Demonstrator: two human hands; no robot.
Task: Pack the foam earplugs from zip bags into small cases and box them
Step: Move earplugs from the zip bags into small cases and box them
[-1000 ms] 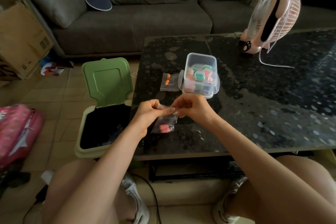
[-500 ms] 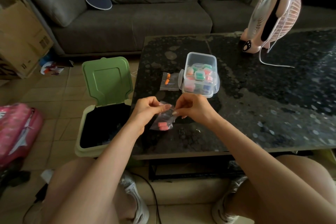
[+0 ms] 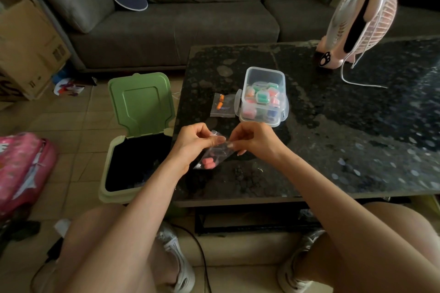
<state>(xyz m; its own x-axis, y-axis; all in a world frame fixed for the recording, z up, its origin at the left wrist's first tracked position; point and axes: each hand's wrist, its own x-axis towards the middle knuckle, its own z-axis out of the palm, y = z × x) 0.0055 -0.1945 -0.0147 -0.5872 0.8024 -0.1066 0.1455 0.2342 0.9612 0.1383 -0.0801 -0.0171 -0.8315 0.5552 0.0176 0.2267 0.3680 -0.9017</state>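
Observation:
Both hands pinch the top edge of a small clear zip bag (image 3: 214, 156) above the table's front left part. My left hand (image 3: 192, 141) grips its left side, my right hand (image 3: 252, 139) its right side. Pink foam earplugs (image 3: 208, 162) lie in the bag's lower corner. Behind the hands stands a clear plastic box (image 3: 263, 97) holding several small coloured cases. To the left of the box, a second zip bag (image 3: 221, 108) with orange earplugs lies flat on the table.
The dark speckled table (image 3: 333, 138) carries a pink fan (image 3: 359, 16) with a white cord at the back right. A green bin (image 3: 133, 140) with its lid up stands at the table's left edge. A grey sofa (image 3: 178, 19), a cardboard box (image 3: 26, 45) and a pink bag (image 3: 21, 169) surround them.
The zip bag has tilted, its lower corner with the pink earplugs swinging to the left. Both hands keep their grip on its top edge.

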